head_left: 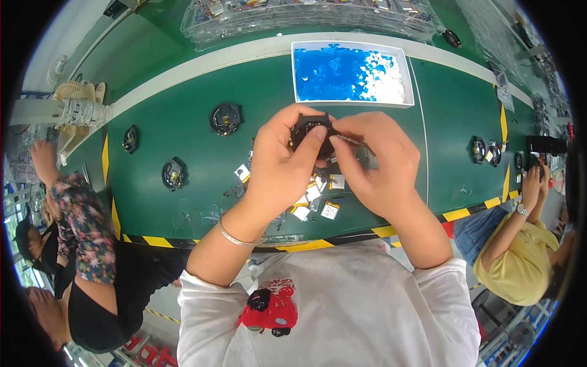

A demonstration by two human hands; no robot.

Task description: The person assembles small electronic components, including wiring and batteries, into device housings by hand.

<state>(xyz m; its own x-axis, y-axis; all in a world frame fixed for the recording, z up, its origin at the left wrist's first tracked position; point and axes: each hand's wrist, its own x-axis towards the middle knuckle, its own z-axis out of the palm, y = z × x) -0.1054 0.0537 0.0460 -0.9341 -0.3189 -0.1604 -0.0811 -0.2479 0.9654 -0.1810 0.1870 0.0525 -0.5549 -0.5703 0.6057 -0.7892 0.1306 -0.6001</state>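
Note:
In front of my chest, my left hand (284,156) grips a black round watch case (304,129), its thumb pressed into the case's open inside. My right hand (382,162) is closed beside the case, its thumb and forefinger pinching a thin metallic tool (351,140) that looks like tweezers. Its tip is hidden at the case's right edge. Beneath both hands lie several small silver-white battery cells (330,210) with yellow ends, mixed with tiny dark parts that my hands partly cover.
A white tray (411,92) with blue film and white pieces stands beyond my hands. Black watch cases (226,118) lie to the left, with more (479,150) at the right. Clear plastic trays (244,24) line the back. Co-workers sit on both sides. Yellow-black tape (306,246) marks the front edge.

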